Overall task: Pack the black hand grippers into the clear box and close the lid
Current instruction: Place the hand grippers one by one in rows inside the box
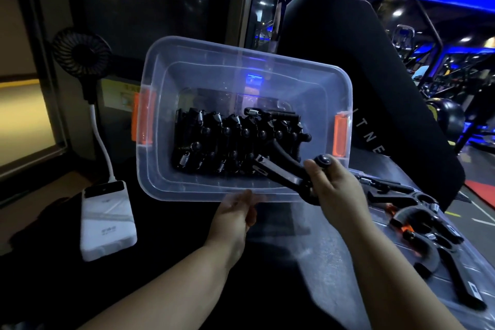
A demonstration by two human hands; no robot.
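The clear box [187, 190] with orange latches is tilted up toward me at the centre. Several black hand grippers [230, 142] with silver springs are stacked inside it. My left hand [237, 211] grips the box's near rim from below. My right hand [334, 185] holds one black hand gripper [278, 171] over the box's near right corner, its handles pointing into the box. More black hand grippers [428, 225] lie on the clear lid [375, 276] at the right.
A white power bank [107, 222] lies at the left on the dark table, cabled to a small black fan [80, 53] behind it. A black padded gym seat [361, 67] stands behind the box. Gym machines under blue light fill the far right.
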